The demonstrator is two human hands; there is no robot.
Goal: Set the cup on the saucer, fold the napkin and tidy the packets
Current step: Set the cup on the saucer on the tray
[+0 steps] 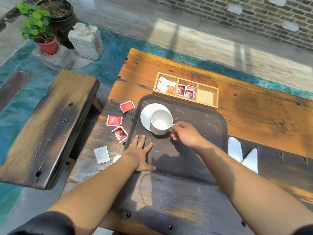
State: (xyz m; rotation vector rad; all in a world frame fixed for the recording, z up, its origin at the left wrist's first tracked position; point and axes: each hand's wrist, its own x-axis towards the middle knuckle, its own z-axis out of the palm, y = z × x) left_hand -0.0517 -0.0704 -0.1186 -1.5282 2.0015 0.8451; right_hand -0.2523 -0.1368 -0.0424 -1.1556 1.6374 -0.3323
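A white cup is held by its handle in my right hand, overlapping the right edge of a white saucer on a dark tray. I cannot tell whether the cup rests on the saucer or hangs just above it. My left hand lies flat with fingers spread on the tray's near left corner. Red packets and a white packet lie loose on the table left of the tray. A white napkin lies right of the tray, partly hidden by my right forearm.
A wooden three-compartment box behind the tray holds white packets on the left, red packets in the middle, nothing on the right. A wooden bench stands left of the table. Potted plants and a stone block sit on the floor beyond.
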